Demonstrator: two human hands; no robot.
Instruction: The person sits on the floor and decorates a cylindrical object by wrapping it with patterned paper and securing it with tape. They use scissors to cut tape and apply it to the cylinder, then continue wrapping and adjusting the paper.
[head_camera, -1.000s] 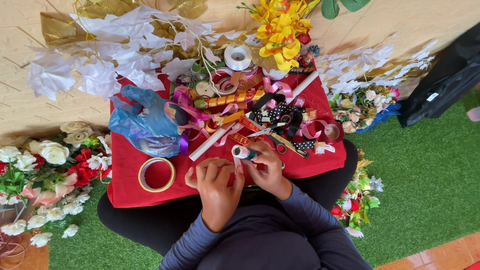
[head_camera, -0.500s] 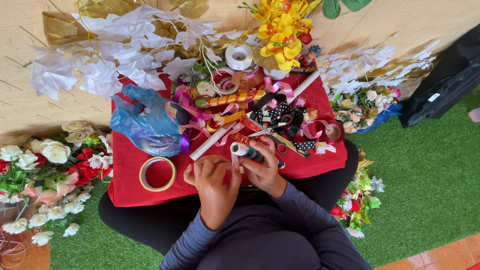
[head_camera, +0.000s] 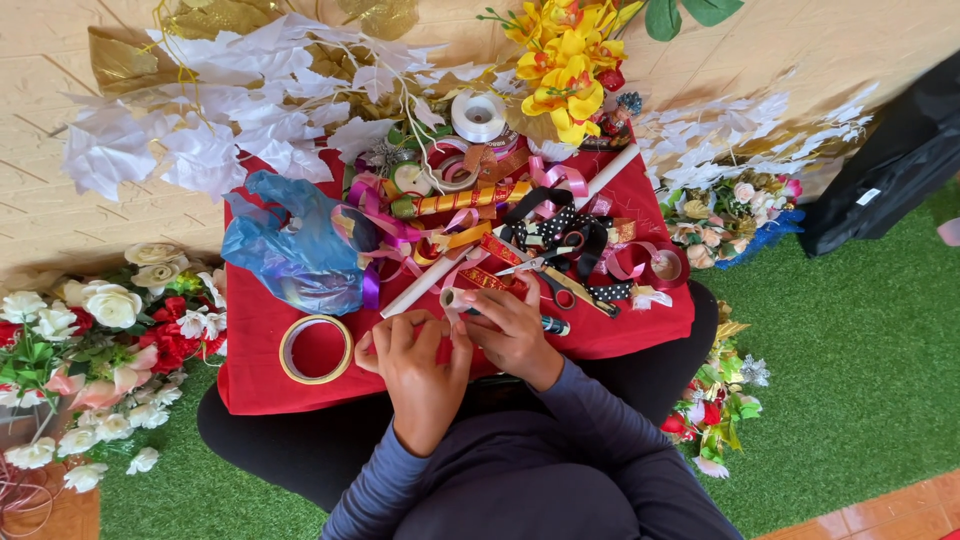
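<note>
Left hand: the left hand (head_camera: 418, 362) sits at about 6 o'clock in the view, just above the lap. Its fingers are curled and pressed together, the tips meeting the right hand; what they nip between them is too small to make out.
Right hand: the right hand (head_camera: 512, 332) lies just to the 3 o'clock side of the left, touching it. Its fingers wrap a small ribbon spool (head_camera: 456, 298) with a dark handle-like end sticking out toward 4 o'clock.
Thing in hand: the spool is held just over the near edge of the red cloth (head_camera: 262, 380), slightly toward 12 o'clock from the knuckles.
Tape ring: a tan tape ring (head_camera: 315, 349) lies flat on the cloth at 9 o'clock from the left hand, near but apart.
Scissors: scissors (head_camera: 540, 268) rest at 1 o'clock from the right hand, blades pointing toward the spool, amid a heap of ribbons.
Blue bag: a crumpled blue plastic bag (head_camera: 290, 245) sits at 10 o'clock, further back.
Far edge: white ribbon roll (head_camera: 478, 115) and yellow flowers (head_camera: 562, 70) at 12 o'clock; white leaves (head_camera: 200, 120) at 11 o'clock.
Risk, tangle: as I judge it, a loose ribbon end could snag the heap close behind the hands.
Risk, cut: the blades lie near the right fingers; a reach without looking might catch them.
Risk, slip: the cloth overhangs the lap, so a tug could drag rolls off.
</note>
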